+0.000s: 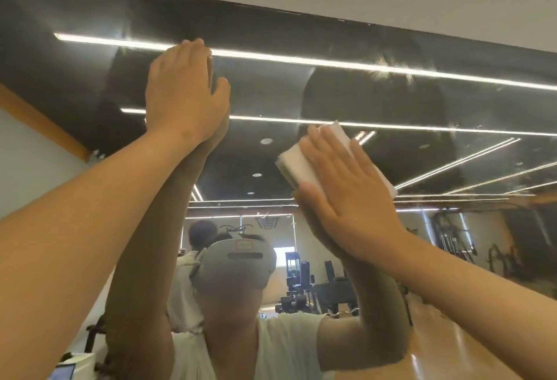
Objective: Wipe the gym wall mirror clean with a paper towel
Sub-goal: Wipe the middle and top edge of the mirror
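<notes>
Mirror point(391, 48) glass filled the wall; the right hand point(346, 187), fingers straight, pressed a folded paper towel point(297, 164) flat against it, while the left hand point(184, 90) lay open near its top edge, seemingly for balance.

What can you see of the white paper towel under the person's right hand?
The paper towel is white, folded into a thick rectangular pad with layered edges showing on the side near the thumb. It lies flat against the wall mirror, tilted. The right hand presses it with straight fingers, covering its middle; its corners stick out around the hand.
</notes>
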